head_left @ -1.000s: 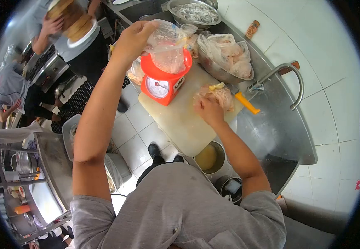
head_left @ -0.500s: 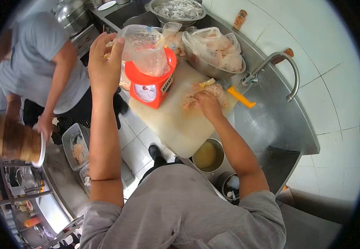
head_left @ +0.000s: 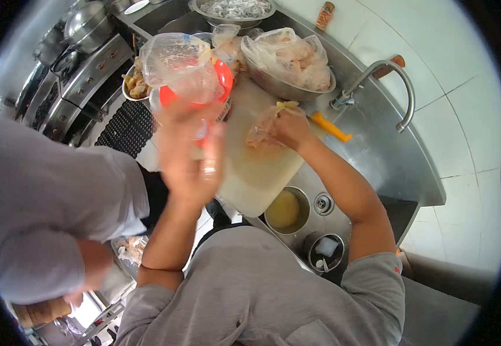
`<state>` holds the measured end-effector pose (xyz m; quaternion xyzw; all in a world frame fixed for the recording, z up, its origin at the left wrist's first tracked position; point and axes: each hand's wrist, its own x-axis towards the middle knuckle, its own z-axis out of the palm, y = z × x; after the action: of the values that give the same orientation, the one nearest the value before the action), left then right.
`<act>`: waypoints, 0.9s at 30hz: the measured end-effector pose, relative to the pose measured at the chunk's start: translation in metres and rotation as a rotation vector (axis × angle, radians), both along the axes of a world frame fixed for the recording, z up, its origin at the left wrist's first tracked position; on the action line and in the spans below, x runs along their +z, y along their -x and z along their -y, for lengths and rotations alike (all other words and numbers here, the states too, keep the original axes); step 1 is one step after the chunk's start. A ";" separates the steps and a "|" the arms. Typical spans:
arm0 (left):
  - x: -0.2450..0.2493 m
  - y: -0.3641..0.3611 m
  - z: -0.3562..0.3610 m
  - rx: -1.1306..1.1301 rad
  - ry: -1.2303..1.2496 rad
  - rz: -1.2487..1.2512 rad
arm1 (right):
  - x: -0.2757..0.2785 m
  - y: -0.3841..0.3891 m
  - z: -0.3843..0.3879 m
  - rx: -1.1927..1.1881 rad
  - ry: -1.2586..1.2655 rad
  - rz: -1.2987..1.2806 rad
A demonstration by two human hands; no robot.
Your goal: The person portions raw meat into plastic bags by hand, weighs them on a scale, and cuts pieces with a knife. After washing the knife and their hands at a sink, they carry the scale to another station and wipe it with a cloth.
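My left hand (head_left: 190, 153) is raised in front of the red kitchen scale (head_left: 222, 78), blurred by motion, its fingers apart and holding nothing. A clear plastic bag (head_left: 184, 66) rests on top of the scale, whose dial my hand mostly hides. My right hand (head_left: 291, 127) is closed on a clear bag of raw meat (head_left: 262, 128) at the right side of the white cutting board (head_left: 262, 176). Just right of that hand lies a knife with a yellow handle (head_left: 330, 126). Beyond it is a metal bowl (head_left: 279, 86) with bagged meat (head_left: 299, 60).
A co-worker in grey (head_left: 60, 202) stands close on the left. The faucet (head_left: 409, 92) arches over the steel sink at right. Below the board are a pot of yellowish liquid (head_left: 285, 210) and a smaller pot (head_left: 325, 248). A stove (head_left: 89, 81) stands upper left.
My left hand has dropped and moved right, from beside the bag to in front of the scale. My right hand has lifted slightly with the meat bag. The co-worker has come closer and turned.
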<state>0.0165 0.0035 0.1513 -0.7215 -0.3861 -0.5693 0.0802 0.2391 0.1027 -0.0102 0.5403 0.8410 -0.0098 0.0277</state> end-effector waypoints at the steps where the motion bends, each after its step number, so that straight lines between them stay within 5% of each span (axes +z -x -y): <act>1: -0.018 -0.014 -0.002 -0.174 0.131 0.039 | -0.007 -0.002 0.007 0.026 -0.120 -0.059; 5: -0.137 -0.057 -0.035 -0.362 0.583 -0.237 | -0.043 -0.007 -0.003 0.083 -0.181 -0.214; 8: -0.165 -0.063 -0.045 -0.208 0.865 -0.640 | -0.012 -0.007 -0.008 0.058 0.043 -0.023; 11: -0.206 -0.057 -0.072 -0.002 0.851 -0.857 | -0.026 -0.028 -0.032 0.026 -0.062 -0.237; 14: -0.184 -0.057 -0.076 0.006 0.742 -0.868 | 0.002 -0.029 -0.021 -0.243 0.004 -0.390; 17: -0.172 -0.061 -0.088 0.015 0.704 -0.873 | 0.008 -0.032 -0.014 -0.174 -0.056 -0.628; 20: -0.178 -0.061 -0.105 0.005 0.624 -0.674 | 0.017 -0.020 0.006 -0.127 -0.182 -0.579; 23: -0.157 -0.065 -0.108 -0.003 0.760 -0.659 | 0.003 -0.010 0.026 0.160 -0.353 -0.416; 27: -0.165 -0.068 -0.116 0.048 0.676 -0.601 | -0.054 0.010 0.048 0.014 -0.391 -0.398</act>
<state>0.0847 0.1196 -0.0138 -0.8313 -0.5264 -0.1742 -0.0384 0.2287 0.0549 -0.0639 0.5170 0.8195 0.0467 -0.2428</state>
